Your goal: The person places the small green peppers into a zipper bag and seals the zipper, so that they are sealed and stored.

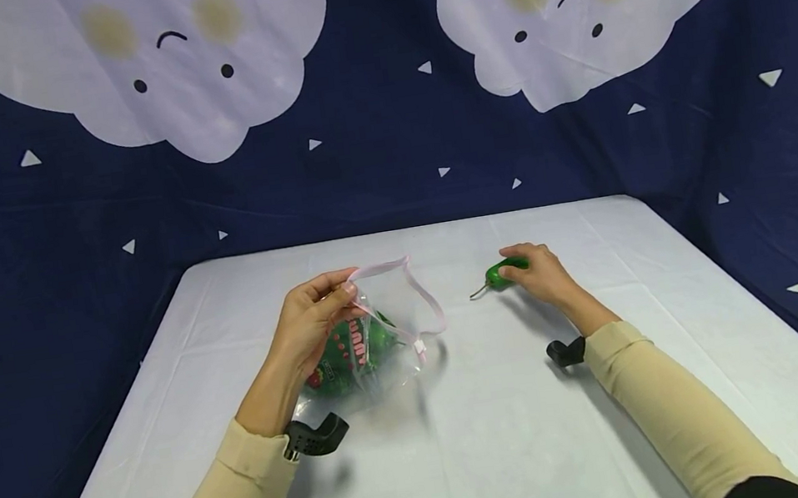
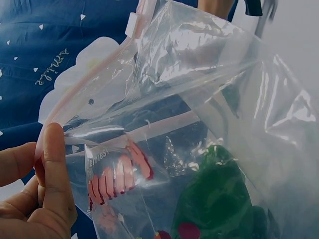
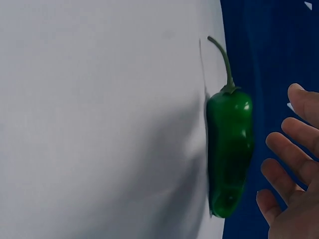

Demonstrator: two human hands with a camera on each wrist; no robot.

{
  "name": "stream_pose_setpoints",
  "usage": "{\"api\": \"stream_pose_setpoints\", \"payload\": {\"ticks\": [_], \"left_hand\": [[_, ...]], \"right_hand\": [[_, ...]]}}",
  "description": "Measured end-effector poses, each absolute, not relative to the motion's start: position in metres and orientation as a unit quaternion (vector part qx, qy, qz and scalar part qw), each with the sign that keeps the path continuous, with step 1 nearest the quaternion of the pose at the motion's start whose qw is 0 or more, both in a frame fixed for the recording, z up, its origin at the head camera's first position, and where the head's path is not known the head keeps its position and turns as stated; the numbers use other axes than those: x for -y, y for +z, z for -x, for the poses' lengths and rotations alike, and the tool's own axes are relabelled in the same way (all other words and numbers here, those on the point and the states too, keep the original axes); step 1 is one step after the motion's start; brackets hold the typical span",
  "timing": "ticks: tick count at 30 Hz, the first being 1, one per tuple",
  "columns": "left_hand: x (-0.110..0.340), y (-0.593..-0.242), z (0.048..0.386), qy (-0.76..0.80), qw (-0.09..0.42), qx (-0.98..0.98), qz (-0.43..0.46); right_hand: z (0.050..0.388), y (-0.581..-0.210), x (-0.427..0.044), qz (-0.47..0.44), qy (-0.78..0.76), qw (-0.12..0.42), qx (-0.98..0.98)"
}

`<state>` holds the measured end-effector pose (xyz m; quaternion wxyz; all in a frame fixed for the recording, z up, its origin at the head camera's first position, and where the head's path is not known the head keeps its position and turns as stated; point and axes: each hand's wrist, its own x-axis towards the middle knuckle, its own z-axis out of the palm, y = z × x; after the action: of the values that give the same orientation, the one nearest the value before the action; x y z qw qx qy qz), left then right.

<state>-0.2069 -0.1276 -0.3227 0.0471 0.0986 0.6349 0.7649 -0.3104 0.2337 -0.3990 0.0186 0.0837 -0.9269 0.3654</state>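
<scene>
My left hand (image 1: pixel 306 322) pinches the pink-edged rim of a clear zip bag (image 2: pixel 199 45) between thumb and fingers. The bag's mouth gapes, and a white slider (image 2: pixel 132 25) sits on its zip. Inside, green peppers (image 2: pixel 217 196) show through the printed plastic. To the right, a single long green pepper (image 3: pixel 230 149) lies on the white table, its thin stem pointing left in the head view. My right hand (image 1: pixel 540 272) hovers around this pepper. In the right wrist view its fingers (image 3: pixel 284 149) are spread and stand apart from the pepper.
A white cloth-covered table (image 1: pixel 485 440) carries everything. Behind it hangs a dark blue curtain (image 1: pixel 389 174) with white clouds and small triangles. Black wrist cameras (image 1: pixel 318 436) sit on both wrists, below the hands.
</scene>
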Motion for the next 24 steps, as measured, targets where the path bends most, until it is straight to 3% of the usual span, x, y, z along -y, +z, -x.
{"api": "stream_pose_setpoints", "payload": {"ticks": [24], "left_hand": [[0.126,-0.323,0.206,0.766,0.053,-0.633,-0.096]], "right_hand": [[0.331,-0.404,-0.249,-0.050,0.322,-0.009,0.945]]}}
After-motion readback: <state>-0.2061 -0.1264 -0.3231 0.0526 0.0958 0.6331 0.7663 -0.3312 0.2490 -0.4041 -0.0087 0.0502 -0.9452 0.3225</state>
